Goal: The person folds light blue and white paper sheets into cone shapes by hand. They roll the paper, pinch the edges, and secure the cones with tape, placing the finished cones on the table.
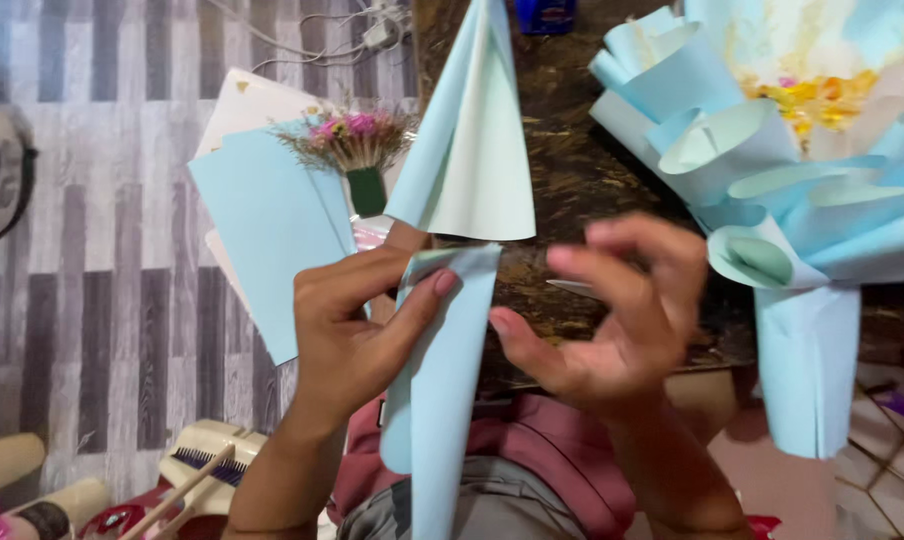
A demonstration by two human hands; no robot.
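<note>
Folded pale-blue paper sheet (pixel 462 300) pinched at its waist by left hand (pixel 357 335), thumb pressing the crease; right hand (pixel 612 325) loosely curled beside it, gripping nothing visible; probably midway through shaping. Long axis near vertical, tip pointing away, above dark table (pixel 572 170); finished bouquet (pixel 782 150) alongside.

A small blue package (pixel 545 14) is seen at the far edge, centre. It is cut off, boxy. No labels, signs or screens are shown.
</note>
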